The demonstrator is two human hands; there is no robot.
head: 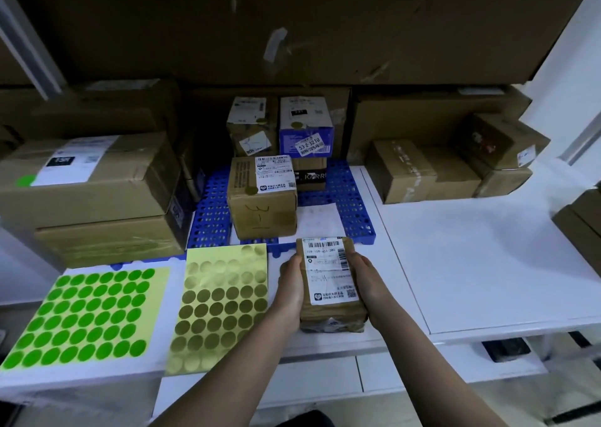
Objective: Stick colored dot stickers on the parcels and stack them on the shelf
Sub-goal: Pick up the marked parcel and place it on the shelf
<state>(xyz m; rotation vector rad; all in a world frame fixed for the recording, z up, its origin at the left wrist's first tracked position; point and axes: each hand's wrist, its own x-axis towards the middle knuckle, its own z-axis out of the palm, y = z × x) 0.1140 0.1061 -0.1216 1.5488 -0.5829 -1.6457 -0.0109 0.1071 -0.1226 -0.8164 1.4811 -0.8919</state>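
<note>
Hands, left (290,291) and right (370,291), clamp the parcel's (331,283) long sides at lower centre of the frame; taped smooth, it looks light, stiff, somewhat slippery, best held by those sides.

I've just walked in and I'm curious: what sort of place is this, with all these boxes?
Probably a parcel sorting or storage room. Cardboard parcels with shipping labels are stacked on a blue pallet, sheets of green and gold dot stickers lie ready, and both hands hold a small labelled parcel.
</note>
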